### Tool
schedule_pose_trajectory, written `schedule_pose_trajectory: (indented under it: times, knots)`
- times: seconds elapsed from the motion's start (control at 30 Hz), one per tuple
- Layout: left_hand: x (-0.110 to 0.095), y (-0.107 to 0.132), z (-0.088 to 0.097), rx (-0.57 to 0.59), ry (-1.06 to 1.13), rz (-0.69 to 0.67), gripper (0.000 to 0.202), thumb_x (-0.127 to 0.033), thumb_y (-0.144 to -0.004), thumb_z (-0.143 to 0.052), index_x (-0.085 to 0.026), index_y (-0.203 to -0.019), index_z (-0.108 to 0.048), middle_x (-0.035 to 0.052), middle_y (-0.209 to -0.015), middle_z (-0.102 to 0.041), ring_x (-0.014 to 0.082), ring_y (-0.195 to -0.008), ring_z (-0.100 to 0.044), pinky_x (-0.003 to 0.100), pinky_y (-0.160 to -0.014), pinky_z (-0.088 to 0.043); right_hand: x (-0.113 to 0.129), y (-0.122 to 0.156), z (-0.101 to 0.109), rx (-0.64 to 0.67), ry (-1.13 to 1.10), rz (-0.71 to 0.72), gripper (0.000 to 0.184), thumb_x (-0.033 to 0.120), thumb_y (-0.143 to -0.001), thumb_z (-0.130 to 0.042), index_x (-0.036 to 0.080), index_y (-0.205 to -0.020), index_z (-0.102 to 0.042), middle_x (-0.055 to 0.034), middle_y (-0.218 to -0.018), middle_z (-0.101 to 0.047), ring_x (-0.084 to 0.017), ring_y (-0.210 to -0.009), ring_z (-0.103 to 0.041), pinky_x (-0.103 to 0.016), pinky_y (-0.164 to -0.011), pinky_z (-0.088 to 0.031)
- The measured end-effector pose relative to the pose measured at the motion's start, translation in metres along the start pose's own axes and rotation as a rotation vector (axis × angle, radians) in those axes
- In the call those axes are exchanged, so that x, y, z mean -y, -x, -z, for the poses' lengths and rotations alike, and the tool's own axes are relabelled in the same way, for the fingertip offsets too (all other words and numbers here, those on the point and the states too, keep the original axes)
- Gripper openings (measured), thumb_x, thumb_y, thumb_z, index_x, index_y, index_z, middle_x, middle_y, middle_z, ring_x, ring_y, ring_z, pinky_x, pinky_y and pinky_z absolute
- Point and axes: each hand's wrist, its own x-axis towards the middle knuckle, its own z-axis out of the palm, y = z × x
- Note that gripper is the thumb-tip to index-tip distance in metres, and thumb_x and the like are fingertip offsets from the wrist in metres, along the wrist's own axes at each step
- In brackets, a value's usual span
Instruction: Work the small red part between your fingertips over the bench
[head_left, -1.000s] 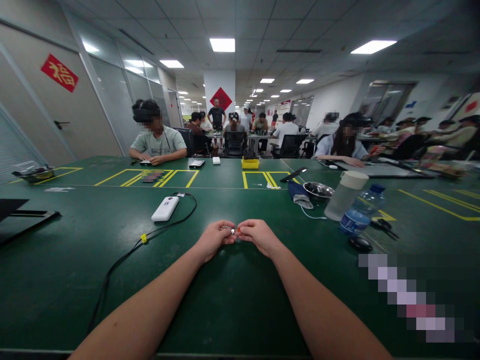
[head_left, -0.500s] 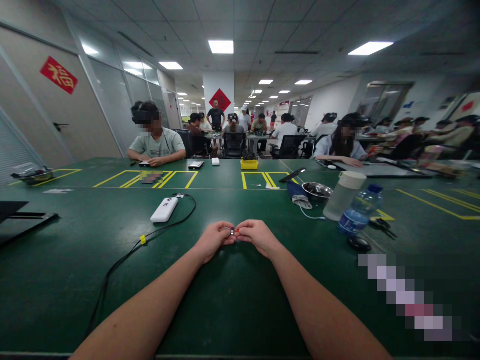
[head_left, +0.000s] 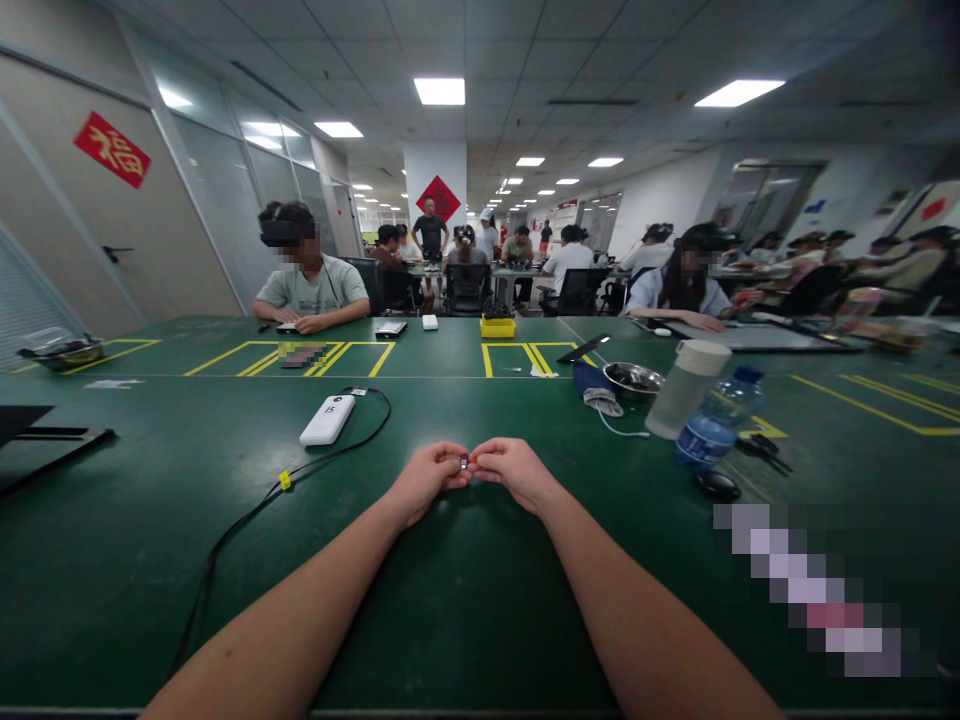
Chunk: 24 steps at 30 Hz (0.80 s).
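Observation:
My left hand (head_left: 433,475) and my right hand (head_left: 516,472) meet above the green table (head_left: 465,610), fingertips close together. Pinched in the left fingers is a tiny dark and silver piece (head_left: 464,464), too small to name. The right fingers close on a small orange-red bit (head_left: 473,460), mostly hidden by the fingertips. Whether the two bits are joined I cannot tell. To the left of my hands lies a white power bank (head_left: 328,420) with a black cable (head_left: 247,517) running toward the near edge.
On the right stand a frosted bottle (head_left: 686,390), a blue-labelled water bottle (head_left: 716,420), a metal bowl (head_left: 634,381) and a black mouse (head_left: 718,486). A yellow box (head_left: 497,328) sits at the far edge. Two co-workers sit across the table, others farther back.
Both hands keep the same pinch at the same place. The whole view has shifted very slightly; nothing else visibly differs.

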Motion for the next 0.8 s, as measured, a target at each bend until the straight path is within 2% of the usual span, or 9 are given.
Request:
schedule_pose_trajectory:
  times: [0.37, 0.57, 0.8]
  knots:
    - [0.0003, -0.001, -0.0013, -0.02, -0.024, 0.01, 0.02, -0.011, -0.077, -0.06, -0.011, -0.096, -0.057, 0.008, -0.075, -0.066, 0.0112, -0.063, -0.064, 0.022, -0.064, -0.053, -0.0001, 0.002, -0.0009, 0.014, 0.055, 0.014, 0.014, 0.014, -0.065, -0.072, 0.011, -0.077, -0.064, -0.0062, -0.072, -0.068, -0.014, -0.063, -0.066, -0.024, -0.064, -0.055]
    - [0.004, -0.0032, 0.0009, -0.024, -0.023, 0.0, 0.019, -0.011, -0.077, -0.058, -0.013, -0.095, -0.055, 0.0071, -0.075, -0.067, 0.0117, -0.063, -0.065, 0.023, -0.062, -0.054, -0.0019, -0.0004, 0.0008, 0.042, 0.004, -0.016, 0.014, 0.023, -0.075, -0.066, 0.01, -0.077, -0.065, -0.0088, -0.074, -0.068, -0.013, -0.065, -0.066, -0.026, -0.067, -0.055]
    - [0.0, -0.0023, -0.0004, -0.062, 0.012, 0.022, 0.017, -0.009, -0.076, -0.055, -0.012, -0.092, -0.057, 0.0101, -0.078, -0.067, 0.0142, -0.065, -0.066, 0.025, -0.063, -0.055, -0.0007, -0.0008, 0.0006, 0.026, -0.016, -0.024, 0.008, 0.018, -0.076, -0.064, 0.01, -0.079, -0.066, -0.0095, -0.076, -0.068, -0.014, -0.067, -0.066, -0.026, -0.068, -0.055]
